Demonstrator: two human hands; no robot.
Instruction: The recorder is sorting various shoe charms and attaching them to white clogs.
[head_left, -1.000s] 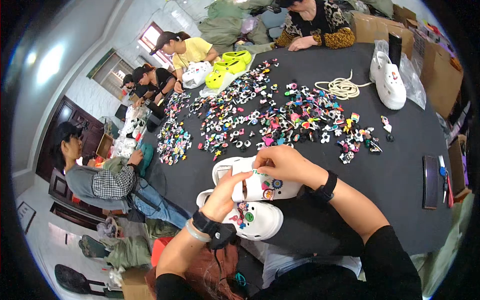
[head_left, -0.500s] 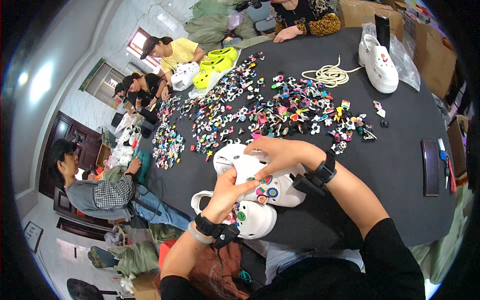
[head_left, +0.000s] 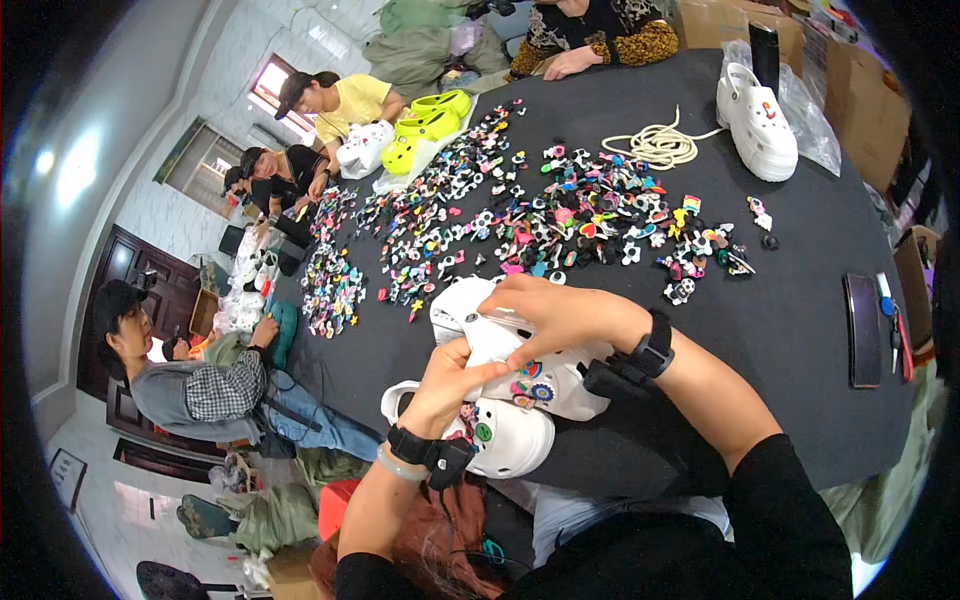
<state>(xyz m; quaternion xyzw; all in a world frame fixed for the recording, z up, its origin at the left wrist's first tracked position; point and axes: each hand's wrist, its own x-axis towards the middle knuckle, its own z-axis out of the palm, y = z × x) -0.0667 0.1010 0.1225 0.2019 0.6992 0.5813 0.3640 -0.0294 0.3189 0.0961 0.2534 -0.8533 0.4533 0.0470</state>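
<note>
Both my hands hold a white clog (head_left: pixel 572 392) just above the table's near edge. My left hand (head_left: pixel 446 388) grips its near side, thumb pressed to the upper. My right hand (head_left: pixel 565 312) curls over the opening, its thumb and fingertips meeting the upper close to my left thumb. Colourful shoe charms (head_left: pixel 535 382) sit in the clog's top; whether a charm is between my fingertips is hidden. Below and left of it lies a second white clog (head_left: pixel 518 440), partly covered by my left hand, with a round green charm and others in it.
Loose shoe charms (head_left: pixel 585 215) spread in heaps over the black table (head_left: pixel 790 400). Far right stand a white clog (head_left: pixel 762 135) and a dark bottle (head_left: pixel 764 55), near a coiled cream rope (head_left: pixel 655 145). A dark phone-like slab (head_left: pixel 861 330) lies right. Co-workers sit beyond, near lime clogs (head_left: pixel 430 125).
My hands stay on the clog, which has turned slightly; my right fingers have shifted a little along its upper. The view has tilted slightly.
</note>
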